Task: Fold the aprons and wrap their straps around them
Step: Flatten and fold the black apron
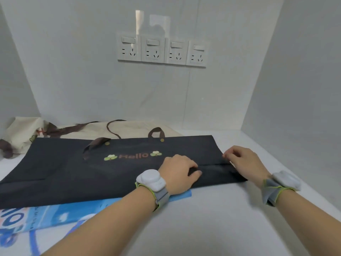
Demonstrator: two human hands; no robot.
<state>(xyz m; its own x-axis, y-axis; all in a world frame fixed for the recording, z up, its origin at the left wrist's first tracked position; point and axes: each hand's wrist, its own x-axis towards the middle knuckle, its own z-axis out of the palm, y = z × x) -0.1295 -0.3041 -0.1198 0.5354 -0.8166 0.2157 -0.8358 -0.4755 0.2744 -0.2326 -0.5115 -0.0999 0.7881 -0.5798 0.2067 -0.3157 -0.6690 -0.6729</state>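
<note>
We work on a white desk (212, 215) boxed in by pale walls, the back one carrying a row of four white sockets (162, 50).

Spread across the middle of the desk, reaching its left edge, lies the large dark navy cloth apron (73, 174) with "Hello" and small flowers printed on it; its brown neck strap (156, 132) loops up at the far edge, and another brown strap end (94, 146) lies on the cloth left of the print. We judge it light, limp and easily creased: it will sag wherever we lift it, so we would take it by corners or hem and slide folds flat along the desk instead of carrying it.

Behind it, along the desk's far edge and bunched into the far left corner, lies a cream cloth apron (24, 133) with thin brown straps, not yet folded.

A blue printed sheet (60, 217) pokes out from under the navy apron's near edge.

Our left hand (178, 174) sits on the navy cloth right of centre, fingers curled and seeming to pinch a fold against the thumb. Our right hand (243, 161) is at the apron's right edge, fingers curled over the hem; we cannot tell for sure that it grips. Both wrists wear grey bands with white pods (151, 180).
</note>
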